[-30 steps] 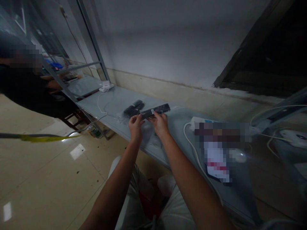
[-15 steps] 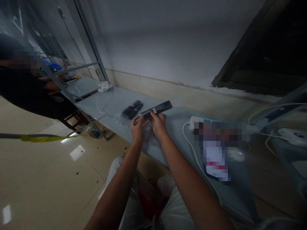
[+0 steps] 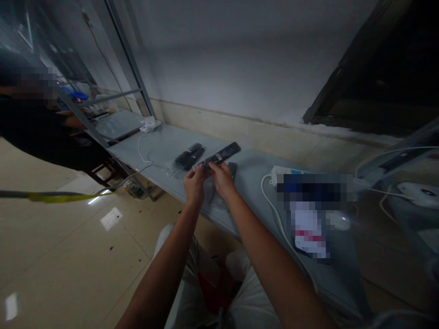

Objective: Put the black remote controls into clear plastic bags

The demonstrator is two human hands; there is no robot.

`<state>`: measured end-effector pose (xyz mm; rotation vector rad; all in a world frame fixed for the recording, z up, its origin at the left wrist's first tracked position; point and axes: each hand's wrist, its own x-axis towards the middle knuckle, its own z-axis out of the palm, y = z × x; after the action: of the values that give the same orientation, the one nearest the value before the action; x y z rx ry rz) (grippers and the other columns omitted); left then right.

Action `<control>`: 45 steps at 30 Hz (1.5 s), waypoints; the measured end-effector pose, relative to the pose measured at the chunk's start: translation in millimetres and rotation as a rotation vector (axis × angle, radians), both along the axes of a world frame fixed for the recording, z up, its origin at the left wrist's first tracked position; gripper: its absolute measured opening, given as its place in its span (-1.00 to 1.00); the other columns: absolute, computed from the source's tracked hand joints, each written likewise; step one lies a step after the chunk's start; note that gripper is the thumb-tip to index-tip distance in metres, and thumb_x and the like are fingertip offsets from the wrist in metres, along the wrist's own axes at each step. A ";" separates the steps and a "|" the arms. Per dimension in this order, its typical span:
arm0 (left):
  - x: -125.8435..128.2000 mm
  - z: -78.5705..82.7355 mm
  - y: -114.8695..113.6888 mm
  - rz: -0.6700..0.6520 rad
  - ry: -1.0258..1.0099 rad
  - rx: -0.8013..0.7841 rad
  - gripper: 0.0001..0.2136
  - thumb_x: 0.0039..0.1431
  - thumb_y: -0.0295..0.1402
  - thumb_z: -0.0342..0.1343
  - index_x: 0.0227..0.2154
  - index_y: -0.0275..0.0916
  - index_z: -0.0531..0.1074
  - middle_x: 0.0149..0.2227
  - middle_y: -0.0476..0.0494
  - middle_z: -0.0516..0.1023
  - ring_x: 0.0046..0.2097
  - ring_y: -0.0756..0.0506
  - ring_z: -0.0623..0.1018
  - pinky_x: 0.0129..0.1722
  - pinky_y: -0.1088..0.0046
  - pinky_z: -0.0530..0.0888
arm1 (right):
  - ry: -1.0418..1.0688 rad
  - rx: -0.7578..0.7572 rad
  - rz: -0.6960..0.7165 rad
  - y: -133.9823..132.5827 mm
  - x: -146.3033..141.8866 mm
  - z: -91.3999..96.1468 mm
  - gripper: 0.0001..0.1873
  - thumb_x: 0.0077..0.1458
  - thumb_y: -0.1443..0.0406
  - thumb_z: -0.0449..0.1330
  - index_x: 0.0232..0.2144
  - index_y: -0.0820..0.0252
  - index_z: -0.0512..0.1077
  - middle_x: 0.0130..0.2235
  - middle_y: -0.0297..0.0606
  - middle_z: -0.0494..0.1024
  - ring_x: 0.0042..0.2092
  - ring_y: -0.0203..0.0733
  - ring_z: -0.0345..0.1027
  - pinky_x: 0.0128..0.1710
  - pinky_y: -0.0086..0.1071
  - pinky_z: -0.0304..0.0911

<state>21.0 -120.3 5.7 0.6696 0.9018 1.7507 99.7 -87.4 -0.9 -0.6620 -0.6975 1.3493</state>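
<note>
A long, dark, flat item in a clear plastic wrapper (image 3: 229, 151), with a small white label, is held up over the bench, tilted toward the upper right. My right hand (image 3: 222, 179) grips its lower part, thumb on top. At its near end, my left hand (image 3: 195, 183) is closed with thumb and fingers pinched on the wrapper. Just left of the hands lie similar dark wrapped items (image 3: 190, 156) on the bench. Another dark flat object (image 3: 232, 170) shows partly behind my right hand. What exactly sits inside the wrapper is too dim to tell.
The narrow grey bench (image 3: 255, 183) runs along the wall. A white power strip (image 3: 277, 175) with cables and a pixelated phone-like object (image 3: 308, 228) lie to the right. A white socket block (image 3: 150, 123) stands farther left, near a metal frame (image 3: 137, 77). A person in black (image 3: 37, 132) sits at left.
The wrapped item has shifted slightly left and toward me, with its near end drawn in closer to my left hand. Both hands have moved a little to the left.
</note>
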 end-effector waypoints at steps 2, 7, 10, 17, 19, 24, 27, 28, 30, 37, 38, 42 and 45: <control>-3.3 -0.7 -0.8 0.022 0.033 -0.001 -0.67 -0.07 -0.15 0.38 -0.46 -0.32 0.43 -0.50 -0.02 0.47 -0.45 0.02 0.52 -0.34 0.47 0.46 | -0.012 -0.008 0.023 -1.5 -0.4 0.6 -0.80 -0.12 0.27 0.35 -0.37 0.17 0.46 -0.39 -0.41 0.58 -0.37 -0.30 0.44 -0.32 -0.41 0.34; -13.7 -7.8 -1.5 0.072 0.201 -0.010 -0.67 -0.02 -0.12 0.34 -0.45 -0.33 0.48 -0.51 -0.03 0.47 -0.46 0.05 0.46 -0.38 0.51 0.40 | 0.029 -0.047 0.067 -3.0 2.0 4.3 -0.79 -0.14 0.32 0.36 -0.37 0.18 0.47 -0.37 -0.38 0.61 -0.33 -0.26 0.50 -0.28 -0.38 0.39; -18.7 -9.4 -2.1 0.058 0.246 -0.013 -0.71 0.00 -0.15 0.32 -0.49 -0.32 0.50 -0.52 -0.02 0.45 -0.45 0.05 0.44 -0.37 0.51 0.40 | 0.074 -0.078 0.079 -1.4 5.2 7.4 -0.84 -0.10 0.33 0.34 -0.39 0.21 0.47 -0.41 -0.36 0.62 -0.35 -0.24 0.51 -0.28 -0.36 0.42; -26.2 2.0 -7.3 -0.269 0.003 0.005 -0.77 -0.12 -0.37 0.32 -0.33 -0.32 0.58 -0.34 -0.08 0.52 -0.41 0.07 0.42 -0.29 0.45 0.47 | 0.150 -0.171 0.104 -1.0 13.5 18.6 -0.84 0.15 0.22 0.21 -0.36 0.21 0.44 -0.34 -0.18 0.67 -0.36 -0.16 0.55 -0.40 -0.32 0.44; -28.0 2.5 -9.0 -0.273 -0.007 -0.005 -0.75 -0.09 -0.38 0.30 -0.29 -0.32 0.58 -0.38 -0.05 0.49 -0.43 0.07 0.41 -0.30 0.46 0.46 | 0.143 -0.182 0.119 -1.9 14.4 19.7 -0.81 0.17 0.19 0.19 -0.35 0.21 0.45 -0.34 -0.17 0.67 -0.36 -0.15 0.55 -0.43 -0.32 0.44; -26.0 3.7 -15.0 -0.294 0.047 -0.046 -0.68 -0.02 -0.24 0.35 -0.23 -0.31 0.54 -0.35 -0.08 0.52 -0.40 0.04 0.48 -0.34 0.47 0.46 | 0.077 -0.154 0.137 -3.4 13.1 16.2 -0.74 0.14 0.12 0.22 -0.40 0.21 0.47 -0.45 -0.23 0.63 -0.47 -0.19 0.49 -0.43 -0.33 0.43; -22.5 5.9 -18.2 -0.332 0.081 -0.029 -0.66 0.00 -0.16 0.35 -0.25 -0.30 0.51 -0.29 -0.15 0.57 -0.34 -0.02 0.55 -0.31 0.43 0.49 | 0.019 -0.158 0.135 -4.4 10.7 13.5 -0.73 0.12 0.12 0.24 -0.45 0.21 0.47 -0.53 -0.28 0.58 -0.51 -0.24 0.45 -0.43 -0.36 0.40; -22.0 6.1 -18.8 -0.318 0.093 -0.010 -0.67 0.01 -0.15 0.34 -0.28 -0.31 0.50 -0.30 -0.16 0.58 -0.34 -0.03 0.55 -0.31 0.42 0.49 | 0.010 -0.164 0.138 -4.7 9.9 12.9 -0.74 0.10 0.12 0.25 -0.45 0.21 0.46 -0.53 -0.29 0.57 -0.51 -0.24 0.45 -0.42 -0.37 0.39; -22.5 5.1 -19.3 -0.266 0.125 0.010 -0.67 0.02 -0.13 0.33 -0.35 -0.32 0.51 -0.35 -0.16 0.58 -0.35 -0.03 0.55 -0.30 0.41 0.49 | 0.015 -0.171 0.141 -4.6 8.5 12.2 -0.77 0.08 0.15 0.27 -0.43 0.20 0.46 -0.52 -0.30 0.58 -0.49 -0.23 0.46 -0.39 -0.35 0.40; -34.6 0.6 -27.6 -0.200 0.365 -0.080 -0.65 -0.02 -0.09 0.32 -0.43 -0.35 0.56 -0.49 -0.14 0.53 -0.44 -0.03 0.51 -0.37 0.42 0.46 | 0.134 -0.211 -0.029 4.3 9.4 10.2 -0.87 0.02 0.29 0.25 -0.40 0.13 0.33 -0.47 -0.36 0.58 -0.42 -0.23 0.49 -0.40 -0.36 0.42; -36.7 1.6 -30.3 -0.200 0.418 -0.087 -0.66 0.00 -0.10 0.30 -0.43 -0.35 0.57 -0.49 -0.15 0.53 -0.44 -0.04 0.51 -0.39 0.43 0.45 | 0.147 -0.226 -0.061 6.2 10.7 9.4 -0.86 0.02 0.30 0.24 -0.39 0.12 0.31 -0.46 -0.36 0.58 -0.39 -0.23 0.50 -0.39 -0.35 0.43; -47.9 10.0 -38.2 -0.070 0.576 -0.100 -0.66 0.09 -0.10 0.22 -0.57 -0.30 0.52 -0.58 -0.12 0.47 -0.52 -0.01 0.43 -0.50 0.49 0.33 | 0.113 -0.258 -0.119 11.6 16.2 5.8 -0.83 -0.01 0.36 0.22 -0.37 0.12 0.27 -0.45 -0.36 0.59 -0.36 -0.21 0.53 -0.34 -0.31 0.47; -57.6 20.9 -36.2 0.177 0.700 -0.105 -0.62 0.15 -0.14 0.17 -0.67 -0.26 0.42 -0.65 -0.03 0.35 -0.55 0.01 0.33 -0.51 0.49 0.23 | 0.060 -0.259 -0.110 11.0 17.4 5.1 -0.81 -0.03 0.36 0.24 -0.36 0.12 0.28 -0.43 -0.36 0.59 -0.36 -0.20 0.54 -0.33 -0.28 0.48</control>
<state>-36.6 -156.5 26.7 1.1951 1.5525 1.6161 117.0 -76.4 4.2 -0.8501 -0.4351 1.3627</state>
